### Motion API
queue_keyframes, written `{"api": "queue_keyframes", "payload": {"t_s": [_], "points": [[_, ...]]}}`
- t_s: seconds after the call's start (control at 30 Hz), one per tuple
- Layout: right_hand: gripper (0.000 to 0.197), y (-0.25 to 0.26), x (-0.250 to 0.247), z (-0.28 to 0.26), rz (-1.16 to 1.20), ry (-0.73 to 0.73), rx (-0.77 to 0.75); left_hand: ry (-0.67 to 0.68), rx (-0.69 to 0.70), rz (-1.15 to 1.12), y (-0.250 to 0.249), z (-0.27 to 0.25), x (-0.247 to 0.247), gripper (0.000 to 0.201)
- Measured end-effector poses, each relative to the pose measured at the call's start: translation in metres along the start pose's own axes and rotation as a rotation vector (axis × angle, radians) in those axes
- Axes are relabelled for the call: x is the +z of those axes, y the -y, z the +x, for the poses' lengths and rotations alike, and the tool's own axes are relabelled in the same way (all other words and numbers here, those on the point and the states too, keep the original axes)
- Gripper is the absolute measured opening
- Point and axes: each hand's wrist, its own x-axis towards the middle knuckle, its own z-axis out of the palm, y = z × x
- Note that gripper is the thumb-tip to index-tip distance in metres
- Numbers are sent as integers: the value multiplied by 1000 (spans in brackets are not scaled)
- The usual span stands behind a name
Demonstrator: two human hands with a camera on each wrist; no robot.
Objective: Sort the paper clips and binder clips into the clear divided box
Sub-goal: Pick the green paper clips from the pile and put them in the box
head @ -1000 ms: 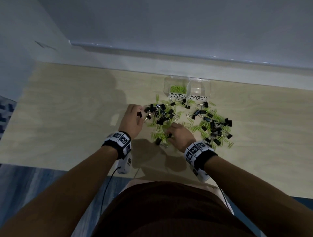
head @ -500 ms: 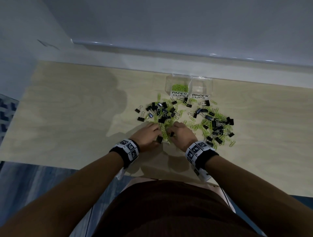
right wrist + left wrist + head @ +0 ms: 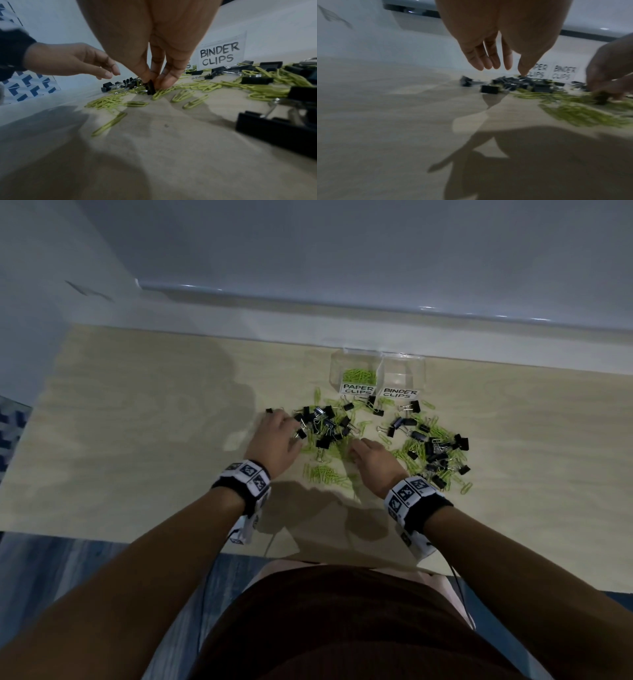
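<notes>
Black binder clips (image 3: pixel 323 426) and green paper clips (image 3: pixel 323 474) lie mixed on the wooden table. At the back stands the clear divided box (image 3: pixel 378 361); its "PAPER CLIPS" half (image 3: pixel 358 375) holds green clips, and its "BINDER CLIPS" half (image 3: pixel 403 376) looks empty. My left hand (image 3: pixel 274 422) hovers with straight fingers (image 3: pixel 489 60) just above the left edge of the binder clip heap (image 3: pixel 513 83), holding nothing. My right hand (image 3: pixel 356 448) pinches one black binder clip (image 3: pixel 150 87) between thumb and fingertips (image 3: pixel 169 79), down among the paper clips.
A second mixed heap (image 3: pixel 435 450) spreads to the right of my right hand. A large binder clip (image 3: pixel 274 127) lies close to the right wrist. The table (image 3: pixel 137 440) meets a white ledge (image 3: pixel 308 326) behind the box. Patterned floor shows at far left.
My left hand has left its spot beside the right hand and moved up and left to the edge of the binder clip heap. The right hand has stayed in place, pinching.
</notes>
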Motion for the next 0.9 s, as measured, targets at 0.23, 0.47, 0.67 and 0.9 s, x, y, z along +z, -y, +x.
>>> {"api": "queue_keyframes", "payload": {"t_s": [0.23,0.47,0.67,0.9], "points": [[46,0,-20,1,1,84,41,99,-53,-48,-48,22,28,35],[52,-30,-49,18,-20,37,190,43,-39,-265,-36,23,17,28],[44,-51,-64,35,-150,-68,248,-43,-91,-148,4,29,-5,25],[38,-11,-39,58,-184,-65,7,116,80,-95,-31,36,12,31]]}}
